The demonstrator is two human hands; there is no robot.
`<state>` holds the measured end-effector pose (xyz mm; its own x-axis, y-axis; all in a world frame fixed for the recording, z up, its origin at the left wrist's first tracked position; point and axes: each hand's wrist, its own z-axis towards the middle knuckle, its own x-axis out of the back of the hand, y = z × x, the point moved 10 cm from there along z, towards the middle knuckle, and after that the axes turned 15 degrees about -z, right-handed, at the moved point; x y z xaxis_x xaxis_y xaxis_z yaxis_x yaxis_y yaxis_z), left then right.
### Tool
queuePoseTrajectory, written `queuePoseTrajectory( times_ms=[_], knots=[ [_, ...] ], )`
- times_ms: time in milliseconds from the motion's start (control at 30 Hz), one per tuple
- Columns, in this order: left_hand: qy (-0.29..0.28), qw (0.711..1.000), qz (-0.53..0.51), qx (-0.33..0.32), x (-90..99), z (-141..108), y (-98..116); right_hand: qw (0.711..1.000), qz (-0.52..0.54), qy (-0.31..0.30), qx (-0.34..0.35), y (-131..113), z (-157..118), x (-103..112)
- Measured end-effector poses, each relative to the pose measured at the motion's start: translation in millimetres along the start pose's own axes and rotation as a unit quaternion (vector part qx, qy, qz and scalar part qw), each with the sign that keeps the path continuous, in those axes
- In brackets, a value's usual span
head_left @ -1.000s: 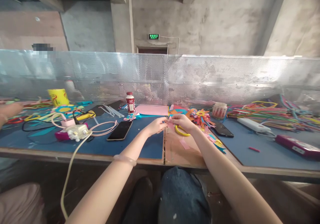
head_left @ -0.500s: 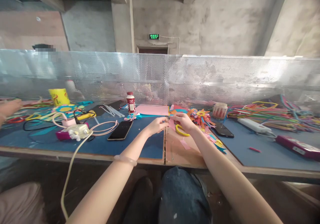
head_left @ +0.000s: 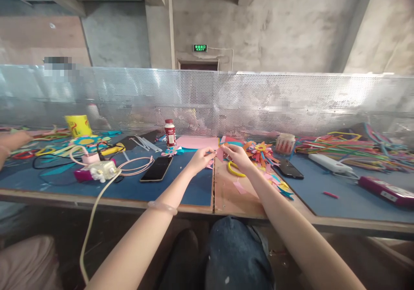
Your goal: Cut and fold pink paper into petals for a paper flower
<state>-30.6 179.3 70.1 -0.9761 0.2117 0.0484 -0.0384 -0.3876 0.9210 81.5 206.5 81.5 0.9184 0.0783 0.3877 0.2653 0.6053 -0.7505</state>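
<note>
In the head view my left hand (head_left: 199,160) and my right hand (head_left: 238,157) are raised over the gap between two table boards, fingertips almost meeting. Both are pinched on a small piece of pink paper (head_left: 219,153), part of which is hidden by the fingers. A yellow looped handle (head_left: 233,169), perhaps of scissors, lies just under my right hand. Beside it is a loose pink paper scrap (head_left: 239,187). An orange and multicoloured paper flower (head_left: 261,151) sits right of my right hand. Behind my hands lies a flat pink paper sheet (head_left: 197,142).
Left of me are a phone (head_left: 156,169), a red-capped bottle (head_left: 170,132), a glue gun or plug with cable (head_left: 101,170) and a yellow tub (head_left: 78,126). Rightward lie another phone (head_left: 290,168), a jar (head_left: 285,144), a white power strip (head_left: 330,163) and coloured strips (head_left: 339,150). Another person's hand (head_left: 14,141) is far left.
My left fingers have shifted slightly on the pink paper, and a bit of pink now shows below them. The other person's hand at far left has moved a little.
</note>
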Motion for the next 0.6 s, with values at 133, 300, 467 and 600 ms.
queuePoseTrajectory(
  times_ms=[133, 300, 467, 600],
  knots=[
    [-0.006, 0.999, -0.028, 0.019, 1.1, 1, -5, 0.998, -0.048, -0.038, 0.019, 1, -1, -7],
    [-0.016, 0.997, -0.051, 0.047, -1.6, 2, -12, 0.993, -0.046, -0.112, 0.006, 4, -5, -23],
    [-0.065, 0.995, -0.045, 0.066, -12.4, -1, -14, 0.984, -0.049, -0.169, 0.016, -3, -11, -33],
    [-0.064, 0.994, -0.049, 0.071, -11.7, -2, -13, 0.979, -0.011, -0.203, 0.011, -5, -15, -38]
  ],
)
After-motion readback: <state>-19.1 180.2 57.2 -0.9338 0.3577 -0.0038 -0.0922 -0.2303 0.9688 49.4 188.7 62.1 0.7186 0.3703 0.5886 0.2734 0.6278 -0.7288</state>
